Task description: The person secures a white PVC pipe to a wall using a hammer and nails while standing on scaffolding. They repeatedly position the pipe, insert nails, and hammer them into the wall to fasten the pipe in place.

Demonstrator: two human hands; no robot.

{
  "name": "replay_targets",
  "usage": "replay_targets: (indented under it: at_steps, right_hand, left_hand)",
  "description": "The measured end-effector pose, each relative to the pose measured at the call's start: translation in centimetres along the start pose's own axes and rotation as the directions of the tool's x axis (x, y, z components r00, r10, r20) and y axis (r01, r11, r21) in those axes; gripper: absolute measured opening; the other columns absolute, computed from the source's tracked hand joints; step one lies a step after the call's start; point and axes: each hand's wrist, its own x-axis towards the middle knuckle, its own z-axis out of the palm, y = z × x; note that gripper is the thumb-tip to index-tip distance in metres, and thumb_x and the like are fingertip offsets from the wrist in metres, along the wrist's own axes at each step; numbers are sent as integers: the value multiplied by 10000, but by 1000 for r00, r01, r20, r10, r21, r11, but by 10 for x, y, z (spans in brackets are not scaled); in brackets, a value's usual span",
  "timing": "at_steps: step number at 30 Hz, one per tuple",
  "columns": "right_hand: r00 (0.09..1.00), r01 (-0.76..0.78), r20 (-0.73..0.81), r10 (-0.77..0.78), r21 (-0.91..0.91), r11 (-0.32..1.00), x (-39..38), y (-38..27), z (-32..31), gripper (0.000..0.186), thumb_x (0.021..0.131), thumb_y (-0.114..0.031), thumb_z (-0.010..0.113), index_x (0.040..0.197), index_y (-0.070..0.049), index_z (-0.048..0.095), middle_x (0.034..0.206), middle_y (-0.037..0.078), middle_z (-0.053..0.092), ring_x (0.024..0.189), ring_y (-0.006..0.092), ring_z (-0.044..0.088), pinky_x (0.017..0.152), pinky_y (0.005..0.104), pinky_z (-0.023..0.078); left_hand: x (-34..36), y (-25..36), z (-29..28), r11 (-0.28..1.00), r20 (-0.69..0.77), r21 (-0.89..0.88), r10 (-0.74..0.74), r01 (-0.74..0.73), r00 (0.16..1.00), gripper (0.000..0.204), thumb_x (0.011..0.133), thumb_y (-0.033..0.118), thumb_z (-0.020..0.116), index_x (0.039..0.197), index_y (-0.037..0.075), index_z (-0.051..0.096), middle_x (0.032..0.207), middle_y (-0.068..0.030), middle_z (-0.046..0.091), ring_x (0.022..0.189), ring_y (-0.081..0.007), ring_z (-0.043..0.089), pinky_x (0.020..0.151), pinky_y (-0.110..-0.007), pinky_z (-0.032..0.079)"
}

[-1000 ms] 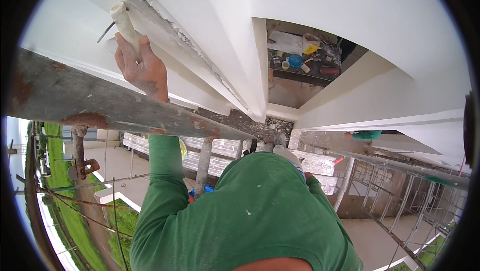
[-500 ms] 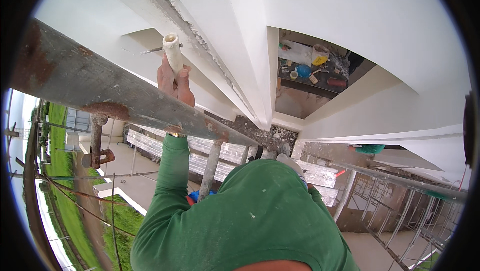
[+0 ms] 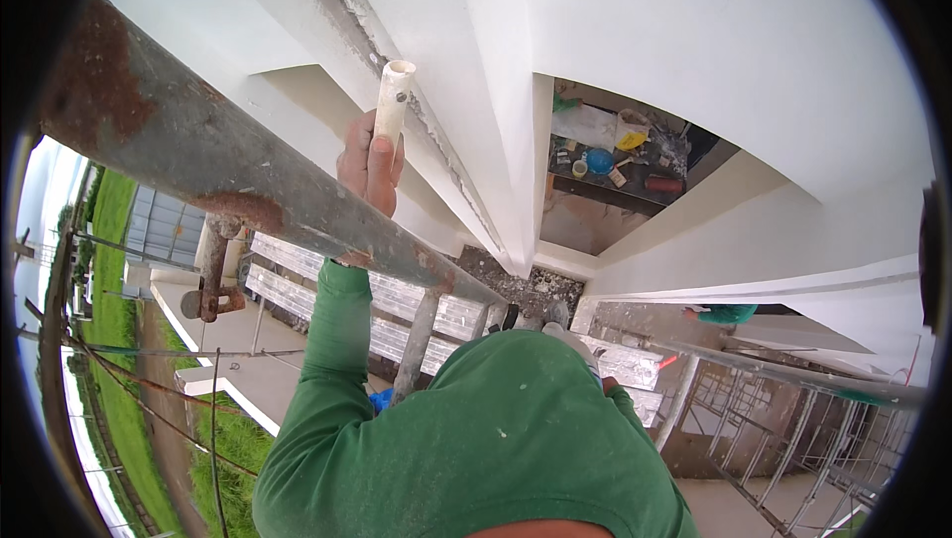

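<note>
My left hand [image 3: 371, 163] is closed around a short off-white tube [image 3: 394, 102], held upright with its round open end up. A dark spot like a screw head shows on the tube's side. The hand is raised beyond a thick grey, rust-stained scaffold pipe [image 3: 297, 206], which crosses in front of my wrist. Just above the tube runs a rough, unfinished groove [image 3: 362, 22] in the white wall. Of my right hand [image 3: 609, 382], only a sliver shows past my green-sleeved shoulder; its fingers are hidden.
Below me lie whitish scaffold planks [image 3: 397, 305]. Through a wall opening stands a dark work table [image 3: 650, 176] with a blue bowl [image 3: 599, 161]. Another person's green sleeve [image 3: 729, 314] shows at right. A rusty clamp [image 3: 216, 280] hangs at left; more scaffolding [image 3: 783, 429] stands lower right.
My left hand and the tube have shifted a little right, closer to the groove. The tube has turned, so the thin metal piece sticking out from it no longer shows.
</note>
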Motion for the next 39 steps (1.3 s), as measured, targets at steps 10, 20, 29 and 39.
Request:
replay_targets:
  at_steps: [10,20,29,39]
  right_hand:
    - [1000,21,-4,-22,-77,997,6,8,10,444,897,-475,571,1101,-114,729,956,224,717,893,389,700,800,470,547]
    - [963,-51,-125,240,787,615,-97,-80,-140,272,871,-214,742,909,17,604,652,81,634,458,162,587,430,346,491]
    - [719,589,-688,-96,531,609,-195,-230,-305,322,868,-249,771,760,-27,565,565,-23,501,487,89,441,475,304,399]
    - [82,948,-799,-596,-122,293,-233,-400,-425,278,791,-195,785,837,34,634,629,114,570,528,179,457,547,323,421]
  left_hand:
    - [2,-4,-3,995,-12,-92,-48,47,999,487,1055,467,419,1210,10,475,809,-3,490,669,-48,408,535,-197,366]
    - [7,5,-20,996,5,-50,-72,72,997,466,1061,415,450,1261,-2,512,836,-5,532,661,-39,441,549,-200,366]
    - [16,-13,-6,998,71,-55,-38,42,997,524,1064,461,409,1218,-16,563,862,-9,550,729,-60,473,598,-213,396]
    - [15,-10,-12,984,50,163,-81,72,995,600,1048,554,350,1115,-1,569,829,-35,541,700,-89,486,591,-249,416]
